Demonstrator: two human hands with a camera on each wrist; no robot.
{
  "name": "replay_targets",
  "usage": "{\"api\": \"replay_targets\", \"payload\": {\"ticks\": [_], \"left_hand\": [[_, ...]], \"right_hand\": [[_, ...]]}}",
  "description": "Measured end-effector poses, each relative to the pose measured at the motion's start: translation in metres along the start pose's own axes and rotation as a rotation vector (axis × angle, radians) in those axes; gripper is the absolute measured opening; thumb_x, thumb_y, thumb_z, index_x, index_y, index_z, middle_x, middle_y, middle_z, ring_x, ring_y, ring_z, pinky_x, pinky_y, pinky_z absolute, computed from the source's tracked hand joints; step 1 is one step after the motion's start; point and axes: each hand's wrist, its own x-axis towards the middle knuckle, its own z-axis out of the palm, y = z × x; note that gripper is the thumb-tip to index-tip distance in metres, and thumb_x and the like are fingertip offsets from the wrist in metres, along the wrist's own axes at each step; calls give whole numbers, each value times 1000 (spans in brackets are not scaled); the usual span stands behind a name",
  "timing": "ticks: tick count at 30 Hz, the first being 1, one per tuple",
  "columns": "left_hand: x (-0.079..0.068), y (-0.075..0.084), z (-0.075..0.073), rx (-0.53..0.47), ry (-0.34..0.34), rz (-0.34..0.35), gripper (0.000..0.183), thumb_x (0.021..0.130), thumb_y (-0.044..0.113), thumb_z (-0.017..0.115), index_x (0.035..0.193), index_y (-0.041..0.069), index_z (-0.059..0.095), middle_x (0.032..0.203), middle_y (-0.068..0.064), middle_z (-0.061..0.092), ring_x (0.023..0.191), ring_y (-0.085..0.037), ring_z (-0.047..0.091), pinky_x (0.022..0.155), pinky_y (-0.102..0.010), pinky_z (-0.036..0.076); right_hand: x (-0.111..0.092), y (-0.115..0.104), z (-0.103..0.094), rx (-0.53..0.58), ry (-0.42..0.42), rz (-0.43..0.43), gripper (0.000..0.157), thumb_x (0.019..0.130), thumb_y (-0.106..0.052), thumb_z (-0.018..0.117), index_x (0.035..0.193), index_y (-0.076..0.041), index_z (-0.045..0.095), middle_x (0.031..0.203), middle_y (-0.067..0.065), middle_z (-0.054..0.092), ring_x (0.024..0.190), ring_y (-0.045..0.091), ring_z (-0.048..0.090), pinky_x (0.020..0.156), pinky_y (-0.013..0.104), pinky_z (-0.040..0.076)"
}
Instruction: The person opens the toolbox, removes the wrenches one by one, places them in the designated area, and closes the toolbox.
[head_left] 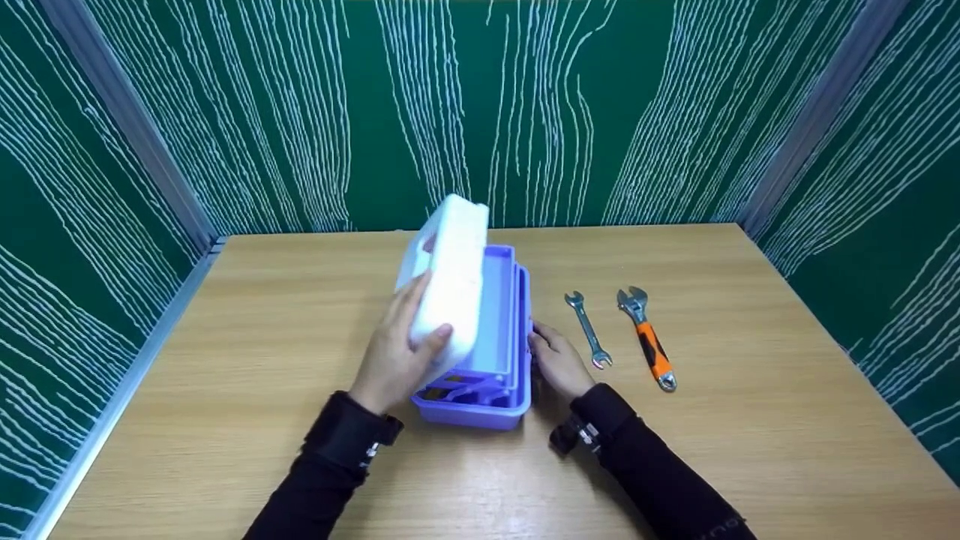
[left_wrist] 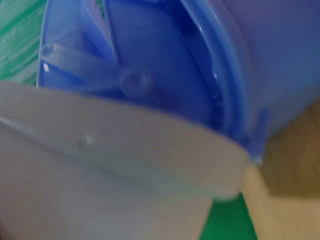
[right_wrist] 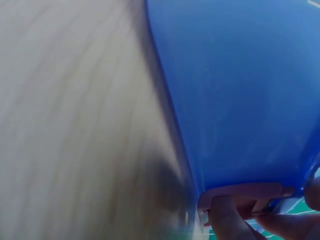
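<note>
A purple-blue plastic toolbox (head_left: pixel 472 414) stands on the table with its pale translucent lid (head_left: pixel 457 270) tilted up, leaning left. My left hand (head_left: pixel 394 349) grips the lid, thumb on its near edge and fingers over the outer face; the hand itself is out of the left wrist view, where the lid (left_wrist: pixel 115 150) covers part of the tray. An inner tray (head_left: pixel 495 315) shows inside the box. On the box's right side, my right hand (head_left: pixel 556 364) holds a pinkish latch (right_wrist: pixel 245 192) with its fingertips. Part of that latch is hidden by the fingers.
Right of the box lie a double open-ended wrench (head_left: pixel 588 328) and an adjustable wrench (head_left: pixel 648 337) with an orange and black handle. Green walls with white lines (head_left: pixel 555 112) border the wooden table (head_left: pixel 285 322) at the back and both sides.
</note>
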Motion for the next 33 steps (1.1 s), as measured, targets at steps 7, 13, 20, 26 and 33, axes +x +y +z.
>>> {"api": "replay_targets", "payload": {"ticks": [7, 13, 20, 26, 33], "left_hand": [[-1, 13, 26, 265, -69, 72, 78, 94, 52, 54, 154, 7, 30, 156, -12, 37, 142, -33, 38, 118, -56, 24], [-4, 21, 48, 479, -159, 155, 82, 94, 59, 49, 152, 4, 32, 155, -13, 40, 141, -30, 41, 119, -58, 22], [-8, 23, 66, 691, -144, 275, 80, 93, 62, 47, 148, 4, 40, 149, -11, 48, 135, -28, 47, 114, -56, 30], [-11, 23, 74, 797, -160, 313, 79, 94, 64, 45, 148, 6, 41, 148, -10, 50, 133, -29, 49, 113, -55, 32], [-12, 21, 80, 846, -144, 332, 78, 94, 64, 45, 147, 8, 43, 147, -9, 52, 132, -28, 50, 113, -54, 33]], "right_hand": [[0, -1, -1, -3, -4, 16, 47, 104, -15, 39, 145, 9, 39, 148, 29, 42, 141, 40, 37, 119, 50, 26], [0, -1, -1, 13, 1, 25, 46, 103, -14, 39, 144, 8, 41, 147, 28, 44, 140, 39, 38, 119, 50, 28], [1, 0, 0, 98, -17, 2, 46, 104, -16, 37, 145, 6, 40, 147, 25, 45, 142, 34, 37, 120, 45, 27], [0, 0, 0, 94, -12, 12, 46, 105, -17, 37, 145, 6, 40, 148, 24, 44, 142, 35, 36, 120, 47, 26], [-1, -1, -2, 90, -24, 17, 48, 105, -19, 38, 146, 6, 39, 149, 25, 42, 143, 36, 35, 120, 48, 25]]}}
